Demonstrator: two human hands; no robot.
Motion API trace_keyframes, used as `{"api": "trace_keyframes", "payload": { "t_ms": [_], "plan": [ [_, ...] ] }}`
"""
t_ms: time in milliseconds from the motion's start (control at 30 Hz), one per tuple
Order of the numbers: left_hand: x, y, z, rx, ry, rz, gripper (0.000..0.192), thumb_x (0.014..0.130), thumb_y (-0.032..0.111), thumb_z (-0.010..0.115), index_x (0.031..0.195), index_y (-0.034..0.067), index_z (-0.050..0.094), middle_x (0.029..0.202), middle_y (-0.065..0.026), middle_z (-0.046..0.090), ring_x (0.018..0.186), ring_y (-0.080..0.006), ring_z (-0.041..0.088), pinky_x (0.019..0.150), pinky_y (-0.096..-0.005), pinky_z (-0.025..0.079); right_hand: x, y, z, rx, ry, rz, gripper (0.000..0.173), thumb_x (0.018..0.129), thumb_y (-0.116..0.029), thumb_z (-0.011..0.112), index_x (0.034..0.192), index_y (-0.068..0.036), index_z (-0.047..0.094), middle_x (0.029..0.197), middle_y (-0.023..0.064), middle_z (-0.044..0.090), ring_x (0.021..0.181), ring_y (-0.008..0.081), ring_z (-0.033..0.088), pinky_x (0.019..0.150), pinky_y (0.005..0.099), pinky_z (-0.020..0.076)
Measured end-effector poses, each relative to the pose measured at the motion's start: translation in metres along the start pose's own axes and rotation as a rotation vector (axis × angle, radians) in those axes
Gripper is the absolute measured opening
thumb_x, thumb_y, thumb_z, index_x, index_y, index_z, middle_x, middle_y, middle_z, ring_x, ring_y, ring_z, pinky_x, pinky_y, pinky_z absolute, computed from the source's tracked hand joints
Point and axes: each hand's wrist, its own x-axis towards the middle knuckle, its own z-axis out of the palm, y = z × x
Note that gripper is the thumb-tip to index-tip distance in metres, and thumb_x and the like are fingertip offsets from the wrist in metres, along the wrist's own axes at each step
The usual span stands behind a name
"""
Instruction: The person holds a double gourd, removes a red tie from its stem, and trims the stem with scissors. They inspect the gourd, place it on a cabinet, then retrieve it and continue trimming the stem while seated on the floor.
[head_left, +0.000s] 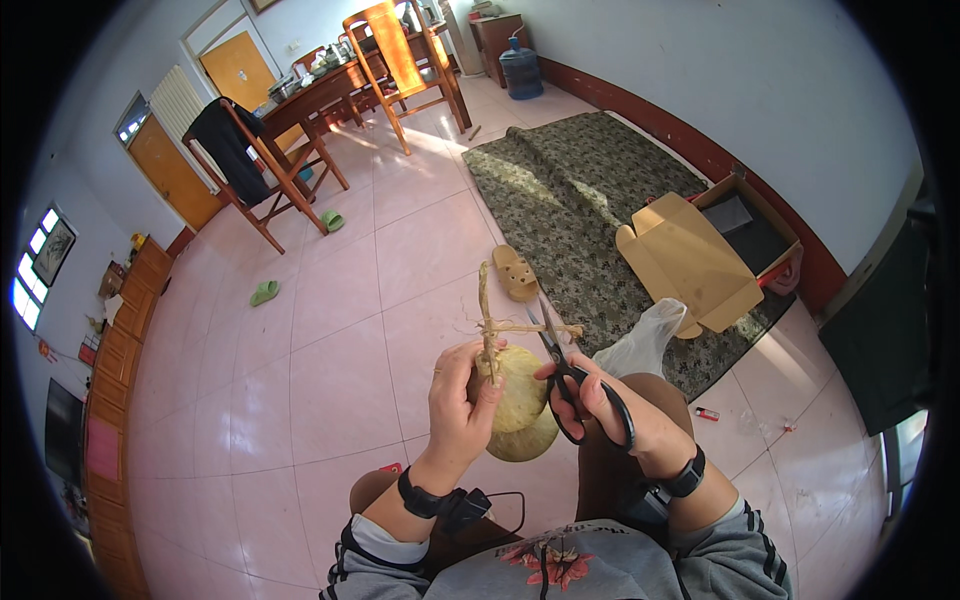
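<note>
A pale yellow-green gourd (517, 397) with a rounded upper bulge and a lower one hangs in front of my lap. My left hand (463, 397) grips it near the top, with the thumb at the base of its dry, woody stem (484, 300). A dried side vine (536, 328) runs from the stem to the right. In my right hand (592, 397) are black-handled scissors (555, 345), fingers through the loops. Their blades stand parted and point up, around or just beside the side vine; which of these cannot be told.
A camouflage mat (555, 195) lies ahead right, bearing an opened cardboard box (694, 259). Near my right knee are a clear plastic bag (645, 337) and a red lighter (707, 414). A tan clog (515, 273) sits by the mat's edge. Wooden chairs (409, 60) surround a table.
</note>
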Motion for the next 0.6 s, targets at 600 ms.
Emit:
{"api": "trace_keyframes", "payload": {
  "t_ms": [600],
  "plan": [
    [0.0003, -0.0020, 0.0005, -0.003, -0.012, 0.018, 0.030, 0.095, 0.017, 0.062, 0.118, -0.002, 0.061, 0.115, -0.0153, 0.066, 0.107, -0.0311, 0.058, 0.095, -0.0393, 0.044, -0.0016, -0.0028, -0.0022, -0.058, -0.013, 0.010, 0.063, 0.102, -0.056, 0.044, 0.131, 0.000, 0.044, 0.081, -0.0016, 0.044, 0.066, 0.0076, 0.042, 0.061, 0.0228, 0.0359]
  ]
}}
